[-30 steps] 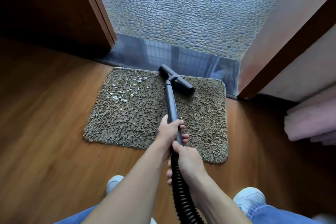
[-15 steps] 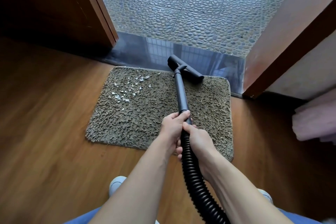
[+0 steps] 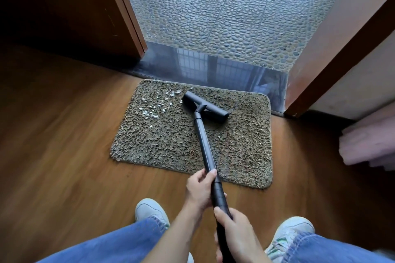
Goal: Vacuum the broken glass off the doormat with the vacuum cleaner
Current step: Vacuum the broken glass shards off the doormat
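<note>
A shaggy grey-brown doormat [image 3: 171,141] lies on the wooden floor before an open doorway. Several small shards of broken glass [image 3: 158,104] are scattered over its far-left part. The black vacuum wand [image 3: 204,143] runs from my hands up to its flat T-shaped nozzle [image 3: 205,109], which rests on the mat's middle, just right of the shards. My left hand [image 3: 198,190] grips the wand near the mat's front edge. My right hand [image 3: 237,235] grips it lower down, where the hose begins.
Beyond the mat are a dark glossy threshold [image 3: 213,68] and a pebble-tiled floor [image 3: 224,13]. A wooden door [image 3: 70,13] stands at the left, a door frame [image 3: 333,53] at the right. A pink cloth bundle [image 3: 367,143] sits far right. My shoes [image 3: 149,209] stand behind the mat.
The nozzle has been pulled back from the mat's far edge to its middle, toward me. Both hands have drawn back off the mat over the wooden floor.
</note>
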A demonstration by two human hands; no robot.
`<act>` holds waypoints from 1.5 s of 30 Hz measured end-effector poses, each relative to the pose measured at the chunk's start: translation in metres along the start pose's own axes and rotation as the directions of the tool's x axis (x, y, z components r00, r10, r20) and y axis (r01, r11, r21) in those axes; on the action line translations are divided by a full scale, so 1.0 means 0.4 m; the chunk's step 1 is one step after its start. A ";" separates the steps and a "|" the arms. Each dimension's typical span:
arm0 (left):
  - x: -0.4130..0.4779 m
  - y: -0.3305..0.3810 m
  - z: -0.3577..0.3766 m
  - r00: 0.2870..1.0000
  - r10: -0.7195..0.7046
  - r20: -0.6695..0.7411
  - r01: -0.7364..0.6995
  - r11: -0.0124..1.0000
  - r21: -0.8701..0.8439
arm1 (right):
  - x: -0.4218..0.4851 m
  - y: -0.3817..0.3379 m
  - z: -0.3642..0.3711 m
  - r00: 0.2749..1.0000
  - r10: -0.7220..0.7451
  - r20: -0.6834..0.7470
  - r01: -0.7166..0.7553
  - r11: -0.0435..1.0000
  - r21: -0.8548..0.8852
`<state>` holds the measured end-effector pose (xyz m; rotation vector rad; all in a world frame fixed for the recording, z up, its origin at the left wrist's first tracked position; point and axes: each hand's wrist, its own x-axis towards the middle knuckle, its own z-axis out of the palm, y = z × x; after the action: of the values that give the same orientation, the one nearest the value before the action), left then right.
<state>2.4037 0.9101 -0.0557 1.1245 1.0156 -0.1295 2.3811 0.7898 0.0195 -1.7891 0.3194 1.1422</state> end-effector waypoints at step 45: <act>0.099 0.056 -0.056 0.997 -0.036 -0.072 0.030 0.996 -0.078 | 0.115 -0.069 0.038 0.990 -0.015 0.139 0.013 1.000 0.018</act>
<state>2.4250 0.9536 -0.0703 1.0490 1.0954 -0.0754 2.4147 0.8280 -0.0036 -1.6848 0.2326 1.2433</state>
